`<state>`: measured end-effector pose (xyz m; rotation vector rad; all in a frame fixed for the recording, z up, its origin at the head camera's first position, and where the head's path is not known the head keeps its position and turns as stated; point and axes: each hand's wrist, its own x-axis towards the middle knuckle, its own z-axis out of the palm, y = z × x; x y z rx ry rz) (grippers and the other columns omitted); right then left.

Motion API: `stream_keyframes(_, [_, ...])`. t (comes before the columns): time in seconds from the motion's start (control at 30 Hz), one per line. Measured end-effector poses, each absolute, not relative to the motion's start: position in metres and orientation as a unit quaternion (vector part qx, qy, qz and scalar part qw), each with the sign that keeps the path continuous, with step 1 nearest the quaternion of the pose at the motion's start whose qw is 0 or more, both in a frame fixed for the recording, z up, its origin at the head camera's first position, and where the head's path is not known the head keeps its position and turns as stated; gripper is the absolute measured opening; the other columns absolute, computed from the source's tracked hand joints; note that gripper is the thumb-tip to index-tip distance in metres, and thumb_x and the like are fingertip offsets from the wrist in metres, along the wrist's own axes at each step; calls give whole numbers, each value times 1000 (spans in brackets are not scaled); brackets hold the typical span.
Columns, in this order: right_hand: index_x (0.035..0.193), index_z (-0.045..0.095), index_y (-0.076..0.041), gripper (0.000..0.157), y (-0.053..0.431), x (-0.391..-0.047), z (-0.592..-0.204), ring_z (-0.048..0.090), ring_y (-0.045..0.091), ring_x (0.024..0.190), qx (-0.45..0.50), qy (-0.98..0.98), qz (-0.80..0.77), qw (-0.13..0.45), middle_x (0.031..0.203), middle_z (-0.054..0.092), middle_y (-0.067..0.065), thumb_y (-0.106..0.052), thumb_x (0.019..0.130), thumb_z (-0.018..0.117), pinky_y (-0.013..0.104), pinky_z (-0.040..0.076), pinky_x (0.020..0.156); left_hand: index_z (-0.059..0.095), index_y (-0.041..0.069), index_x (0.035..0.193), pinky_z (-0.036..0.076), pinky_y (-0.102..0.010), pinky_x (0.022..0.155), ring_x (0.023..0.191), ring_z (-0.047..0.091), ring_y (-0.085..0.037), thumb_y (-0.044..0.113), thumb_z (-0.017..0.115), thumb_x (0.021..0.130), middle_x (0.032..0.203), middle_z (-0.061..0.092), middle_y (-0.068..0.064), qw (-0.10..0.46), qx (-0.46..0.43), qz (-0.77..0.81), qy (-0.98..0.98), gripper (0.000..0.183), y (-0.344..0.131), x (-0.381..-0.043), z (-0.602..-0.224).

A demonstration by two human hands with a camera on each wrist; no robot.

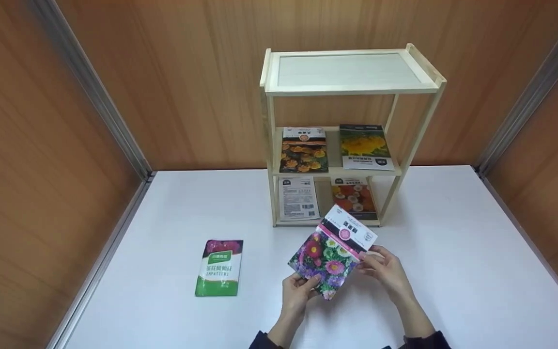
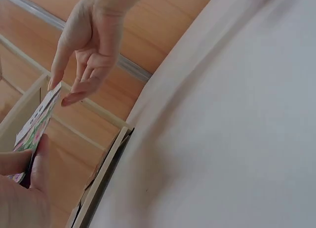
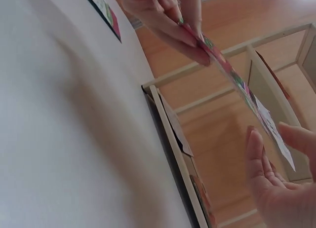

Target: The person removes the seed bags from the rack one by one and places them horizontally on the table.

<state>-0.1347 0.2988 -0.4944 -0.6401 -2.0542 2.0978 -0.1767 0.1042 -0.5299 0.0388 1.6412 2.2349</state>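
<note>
Tilted above the white table, a flowered seed packet (image 1: 325,254) with a white top shows its printed front in the head view. My left hand (image 1: 296,295) pinches its lower left edge, thumb in front and fingers behind. Around the right edge is my right hand (image 1: 383,271). Its thumb (image 3: 296,139) is close to the packet's front, while its fingers (image 3: 254,156) are spread behind with a gap. Both wrist views show the packet (image 2: 37,119) nearly edge-on. To the left, a green and white seed packet (image 1: 219,269) lies flat on the table.
A pale wooden shelf rack (image 1: 339,171) stands at the back. Its middle shelf bears an orange-flower packet (image 1: 303,152) and a yellow-flower packet (image 1: 364,145). On the bottom are a white text-side packet (image 1: 298,198) and a red-orange packet (image 1: 354,196). Wooden panels (image 1: 187,87) enclose the table (image 1: 177,208).
</note>
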Motion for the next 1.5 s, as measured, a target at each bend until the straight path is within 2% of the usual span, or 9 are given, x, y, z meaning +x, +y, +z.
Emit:
stream_keyframes(0.17, [119,41,12,48,317,-131,-491,63,23,76,-163,-699,696,35,90,64,18,-15,84,60,34,51,71,51,-12,111,52,-33,68,82,63,-26,1,62,79,96,63,-21,228,40,779,582,36,92,-181,-529])
stream_keyframes(0.37, [117,40,18,45,323,-128,-489,64,24,72,-139,-701,699,12,86,64,19,-5,83,59,33,51,68,51,-11,113,52,-33,68,83,63,-25,1,62,79,97,63,-19,257,61,767,585,38,85,-187,-528])
stream_keyframes(0.63, [118,39,18,44,319,-129,-493,64,23,69,-165,-694,700,36,87,64,20,0,82,58,30,52,66,53,-13,108,52,-31,66,77,63,-22,2,62,78,91,64,-18,255,72,760,593,34,83,-193,-523])
stream_keyframes(0.77, [115,44,16,38,313,-129,-493,64,23,69,-203,-678,702,74,87,64,20,3,82,58,29,52,65,52,-13,110,51,-32,72,84,62,-23,9,61,81,97,63,-18,234,53,788,566,37,88,-191,-520])
stream_keyframes(0.9, [115,46,13,35,306,-130,-494,64,22,70,-235,-658,707,109,89,63,20,4,83,56,27,52,66,51,-11,113,49,-31,77,87,60,-21,18,62,81,99,62,-15,185,1,833,522,44,102,-184,-521])
stream_keyframes(1.07, [117,45,11,36,293,-131,-497,64,19,73,-255,-626,726,129,93,63,18,2,84,55,27,51,69,48,-11,116,48,-34,79,84,61,-20,15,64,80,99,62,-13,139,-53,868,475,48,125,-172,-524])
stream_keyframes(1.3, [117,44,12,37,273,-131,-508,65,18,72,-264,-592,746,151,90,65,16,-1,84,57,26,51,68,39,-10,121,47,-32,81,93,59,-20,15,68,77,106,59,-15,82,-72,870,480,58,149,-161,-530])
stream_keyframes(1.5, [116,44,13,41,262,-130,-517,64,18,73,-266,-580,752,166,88,65,14,-4,83,60,26,51,69,42,-14,118,46,-29,83,100,56,-24,15,63,81,110,56,-21,42,-110,859,498,51,157,-161,-526])
